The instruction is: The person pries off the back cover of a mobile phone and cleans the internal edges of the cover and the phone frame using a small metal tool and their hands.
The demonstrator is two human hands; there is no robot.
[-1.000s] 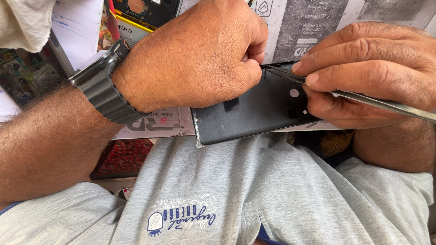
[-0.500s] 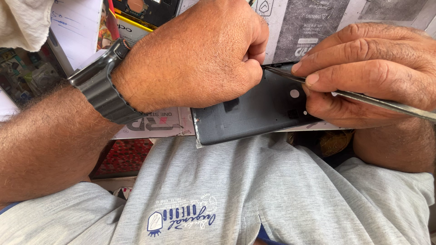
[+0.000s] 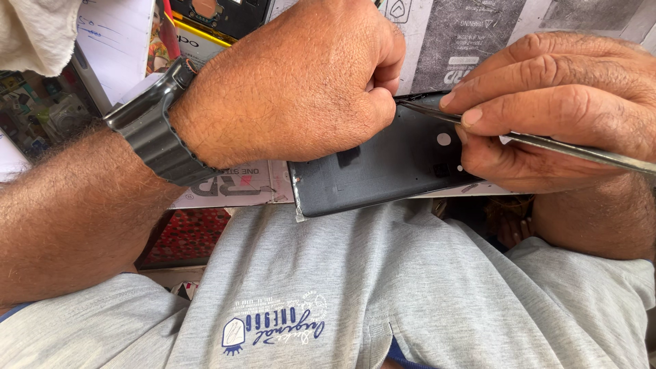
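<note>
Above grey shirt [image 3: 410,287]: dark phone back cover [image 3: 383,164], held flat. Left hand [image 3: 294,89] fisted, fingers curled tight on cover's upper left edge. Right hand [image 3: 553,109] fingers pinched thin metal pry tool [image 3: 581,150], tip at cover's top seam. Best kept shallow, levered gently.

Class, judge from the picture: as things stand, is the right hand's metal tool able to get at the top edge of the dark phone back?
Probably yes. The right hand already has the thin metal tool lying along the phone back at its top edge, and the left hand grips further left, leaving that stretch free.
</note>
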